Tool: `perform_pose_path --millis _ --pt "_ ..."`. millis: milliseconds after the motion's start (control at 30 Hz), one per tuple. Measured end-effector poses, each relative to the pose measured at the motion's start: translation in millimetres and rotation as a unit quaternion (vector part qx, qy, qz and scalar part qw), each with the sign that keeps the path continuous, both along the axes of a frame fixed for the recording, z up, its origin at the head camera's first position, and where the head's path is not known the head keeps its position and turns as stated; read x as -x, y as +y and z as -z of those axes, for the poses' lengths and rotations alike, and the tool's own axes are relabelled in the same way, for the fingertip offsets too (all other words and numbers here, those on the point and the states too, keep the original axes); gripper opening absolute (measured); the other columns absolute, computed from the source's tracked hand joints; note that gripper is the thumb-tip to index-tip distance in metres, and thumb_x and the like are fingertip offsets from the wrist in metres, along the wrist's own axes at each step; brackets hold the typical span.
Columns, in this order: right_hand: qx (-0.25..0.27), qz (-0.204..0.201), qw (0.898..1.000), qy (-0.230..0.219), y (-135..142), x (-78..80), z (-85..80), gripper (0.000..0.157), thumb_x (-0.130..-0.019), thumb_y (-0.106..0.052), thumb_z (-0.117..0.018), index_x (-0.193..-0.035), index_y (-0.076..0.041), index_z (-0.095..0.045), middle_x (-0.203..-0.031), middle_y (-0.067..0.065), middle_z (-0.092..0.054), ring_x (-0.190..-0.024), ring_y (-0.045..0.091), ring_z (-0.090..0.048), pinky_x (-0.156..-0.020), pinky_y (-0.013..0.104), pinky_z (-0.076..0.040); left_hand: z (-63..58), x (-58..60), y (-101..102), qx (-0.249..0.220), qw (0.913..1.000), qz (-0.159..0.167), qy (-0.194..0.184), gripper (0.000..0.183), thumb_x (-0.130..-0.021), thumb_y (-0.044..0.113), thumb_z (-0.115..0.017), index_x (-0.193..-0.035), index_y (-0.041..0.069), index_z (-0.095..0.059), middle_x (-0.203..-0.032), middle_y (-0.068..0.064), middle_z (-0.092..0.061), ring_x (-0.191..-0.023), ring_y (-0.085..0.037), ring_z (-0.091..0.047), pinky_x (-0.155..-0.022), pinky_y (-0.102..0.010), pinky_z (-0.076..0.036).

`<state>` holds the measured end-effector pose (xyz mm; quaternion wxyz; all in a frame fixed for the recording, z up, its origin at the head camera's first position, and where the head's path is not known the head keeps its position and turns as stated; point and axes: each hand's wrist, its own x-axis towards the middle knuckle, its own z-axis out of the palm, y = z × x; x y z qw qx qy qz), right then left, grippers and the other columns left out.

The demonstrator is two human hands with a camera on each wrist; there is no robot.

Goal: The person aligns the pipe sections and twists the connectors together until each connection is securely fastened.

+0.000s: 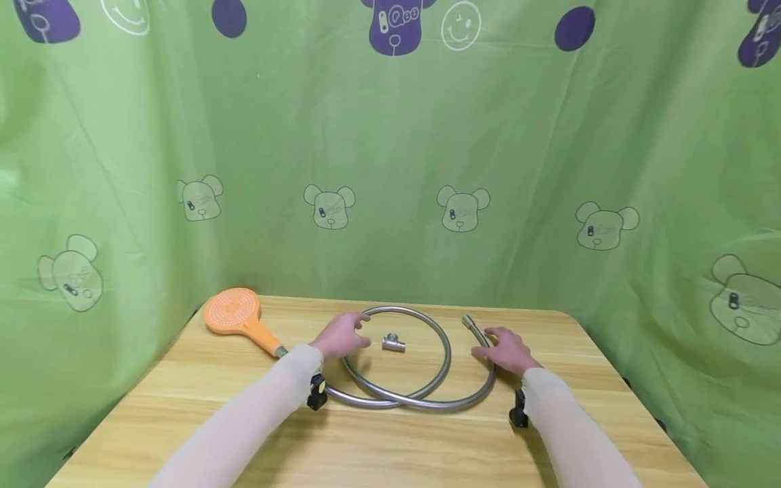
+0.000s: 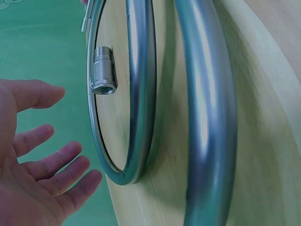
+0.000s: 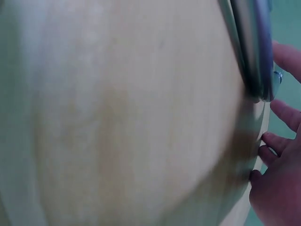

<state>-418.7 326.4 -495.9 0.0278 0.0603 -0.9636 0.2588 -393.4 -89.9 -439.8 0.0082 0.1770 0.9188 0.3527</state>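
Hose [image 1: 399, 398] | looped on table [image 1: 427, 451] | left fingers [image 2: 80, 190] released | right fingers [image 3: 286, 115] released, near hose

Cannot see the hose [image 1: 439, 406] hidden behind the left sleeve [image 1: 244, 415], nor the near edge of the table [image 1: 396, 451], cut off. Cannot confirm contact between right hand [image 1: 510, 351] and hose. Cannot read small lettering on the far curtain [image 1: 390, 264].

On the green curtain [image 1: 390, 122], high above the middle of the wooden table [image 1: 415, 454], a purple bear print [image 1: 395, 34] bears short white lettering that seems to start with "P"; the rest is unclear. A winking smiley [image 1: 461, 26] stands above the table's right half. The outlined bear heads [image 1: 462, 213] just above the table carry lettering too small to read.
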Motion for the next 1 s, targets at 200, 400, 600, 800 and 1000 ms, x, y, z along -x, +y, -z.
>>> perform_pose_path --millis 200,400,600,800,1000 --pt "0.006 0.000 1.000 -0.017 -5.2 -10.2 -10.6 0.080 -0.088 -0.055 -0.066 -0.145 -0.002 -0.049 -0.155 0.037 -0.029 -0.141 0.060 -0.025 -0.108 0.081 -0.018 0.1 -0.3 4.3 -0.006 1.0000 0.004 -0.004 0.063 -0.084 0.021 -0.075 -0.143 0.012 -0.055 -0.135 -0.022 -0.060 -0.121 -0.037 -0.060 -0.099 -0.050 -0.053" --pt "-0.010 0.000 1.000 -0.002 -8.6 -7.8 -10.2 0.078 -0.088 -0.056 -0.065 -0.144 -0.004 -0.051 -0.155 0.038 -0.027 -0.140 0.061 -0.025 -0.106 0.081 -0.020 -4.6 -6.1 7.2 -0.004 0.9999 0.006 -0.011 0.061 -0.086 0.020 -0.075 -0.143 0.012 -0.055 -0.136 -0.021 -0.060 -0.122 -0.037 -0.059 -0.100 -0.050 -0.053" --pt "-0.010 0.002 1.000 -0.007 -8.7 5.9 -3.6 0.077 -0.088 -0.058 -0.064 -0.146 -0.009 -0.051 -0.158 0.035 -0.025 -0.143 0.059 -0.023 -0.108 0.080 -0.017 -8.7 -9.1 6.0 -0.008 0.9998 0.002 -0.015 0.061 -0.087 0.019 -0.074 -0.143 0.010 -0.053 -0.137 -0.022 -0.059 -0.123 -0.038 -0.058 -0.100 -0.051 -0.053" --pt "-0.015 0.010 1.000 -0.019 -8.5 4.6 -4.6 0.074 -0.090 -0.053 -0.064 -0.146 -0.008 -0.050 -0.158 0.035 -0.024 -0.142 0.060 -0.022 -0.107 0.080 -0.018 -0.6 -7.0 8.7 -0.004 0.9999 0.011 -0.011 0.060 -0.086 0.018 -0.075 -0.142 0.008 -0.055 -0.135 -0.023 -0.060 -0.121 -0.037 -0.060 -0.099 -0.050 -0.054" --pt "-0.007 0.017 1.000 -0.017 -5.0 4.6 -3.2 0.072 -0.089 -0.052 -0.065 -0.144 -0.008 -0.052 -0.158 0.035 -0.024 -0.141 0.062 -0.022 -0.106 0.080 -0.018 -4.6 -10.8 13.2 -0.005 0.9998 0.009 -0.015 0.060 -0.087 0.017 -0.074 -0.142 0.008 -0.054 -0.136 -0.022 -0.060 -0.122 -0.038 -0.059 -0.101 -0.051 -0.053"
